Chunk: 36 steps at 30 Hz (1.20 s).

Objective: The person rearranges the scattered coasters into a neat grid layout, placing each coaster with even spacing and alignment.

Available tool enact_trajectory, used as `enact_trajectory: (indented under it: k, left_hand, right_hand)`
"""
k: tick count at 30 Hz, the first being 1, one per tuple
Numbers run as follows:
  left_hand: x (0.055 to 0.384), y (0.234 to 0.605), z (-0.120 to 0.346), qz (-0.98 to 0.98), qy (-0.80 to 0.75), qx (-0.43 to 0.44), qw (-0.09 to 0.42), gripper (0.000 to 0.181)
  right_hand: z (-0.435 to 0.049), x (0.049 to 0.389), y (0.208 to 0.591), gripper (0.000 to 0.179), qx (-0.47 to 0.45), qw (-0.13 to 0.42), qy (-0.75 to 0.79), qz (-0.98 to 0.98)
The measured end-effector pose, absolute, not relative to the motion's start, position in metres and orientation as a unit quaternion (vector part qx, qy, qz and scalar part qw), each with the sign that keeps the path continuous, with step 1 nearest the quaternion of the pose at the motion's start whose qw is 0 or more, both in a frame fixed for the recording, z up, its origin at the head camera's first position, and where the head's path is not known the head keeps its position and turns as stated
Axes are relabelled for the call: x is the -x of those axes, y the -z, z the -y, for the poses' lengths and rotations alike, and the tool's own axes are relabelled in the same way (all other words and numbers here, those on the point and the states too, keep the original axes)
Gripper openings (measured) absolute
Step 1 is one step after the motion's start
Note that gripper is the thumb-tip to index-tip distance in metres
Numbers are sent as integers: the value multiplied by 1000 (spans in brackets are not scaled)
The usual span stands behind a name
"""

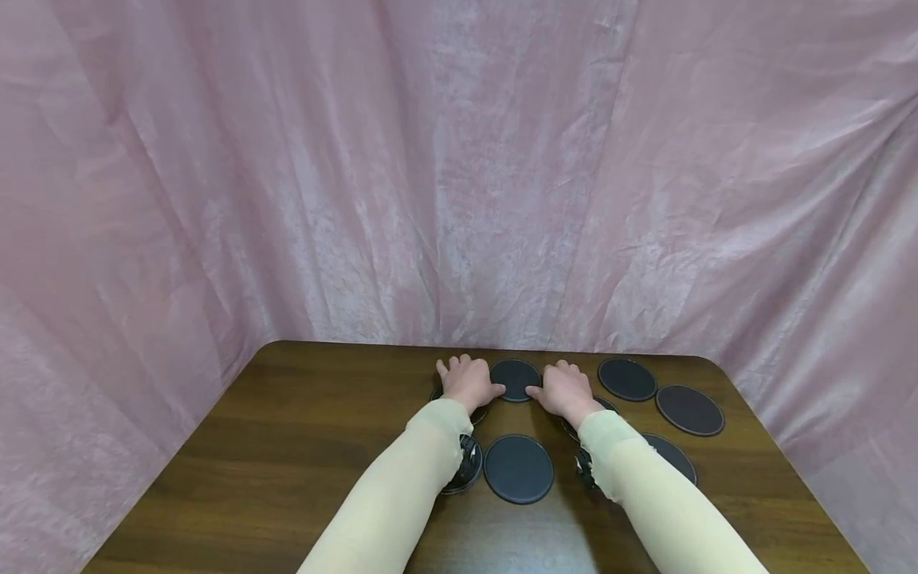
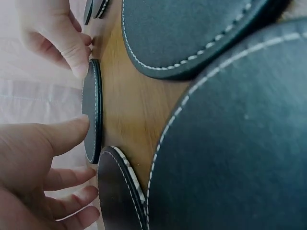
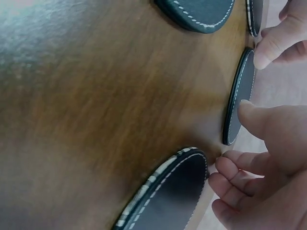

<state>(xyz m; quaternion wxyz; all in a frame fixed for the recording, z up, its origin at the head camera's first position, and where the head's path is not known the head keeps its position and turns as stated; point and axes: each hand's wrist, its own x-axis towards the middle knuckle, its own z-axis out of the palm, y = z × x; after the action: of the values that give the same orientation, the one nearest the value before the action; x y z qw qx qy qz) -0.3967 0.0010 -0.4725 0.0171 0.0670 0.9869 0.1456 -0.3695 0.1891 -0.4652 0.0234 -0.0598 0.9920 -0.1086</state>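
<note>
Left hand [image 1: 469, 383]: wide, with the fingers spread, the thumb out to the side and nothing in its grip.
Right hand [image 1: 566, 389]: thumb out to the side, fingers a bit bent, nothing in its grip.
Table [image 1: 301, 446]: brown wood with darker streaks, round at the far corners, shiny near the front.
Curtain [image 1: 459, 175]: pink and soft-looking, hanging in folds behind the table and along both sides.
Sleeves [image 1: 402, 494]: pale cream, reaching down to both wrists.
Far middle mat [image 1: 515, 375]: dark and round with pale stitches, flat on the table between the two hands; the left thumb is at its left edge and the right thumb at its right, and both seem to touch it.
Left-side mat [image 2: 120, 191]: partly under the left hand, with a stripy edge.
Right-side mat [image 3: 168, 196]: partly under the right hand, stripy too.
Near middle mat [image 1: 519, 470]: flat, between the arms.
Wrist mat [image 1: 466, 472]: partly hidden by the left arm.
Far right mats [image 1: 627, 378]: two, off to the right of the right hand.
Near right mat [image 1: 672, 458]: partly behind the right sleeve.
</note>
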Motion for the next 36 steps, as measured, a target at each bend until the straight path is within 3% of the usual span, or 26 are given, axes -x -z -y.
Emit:
enact_trajectory:
  k: [16, 26, 36]
  left_hand:
    - [403, 474, -8, -988, -143, -56, 26, 42]
    - [399, 472, -11, -988, -144, -55, -8, 34]
    - [400, 470, -12, -989, -141, -45, 22, 35]
  right_hand:
    - [-184, 377, 465, 49, -3, 50, 174, -983]
    - [-175, 380, 472, 51, -12, 20, 203, -979]
    - [-175, 379, 458, 38, -42, 60, 208, -975]
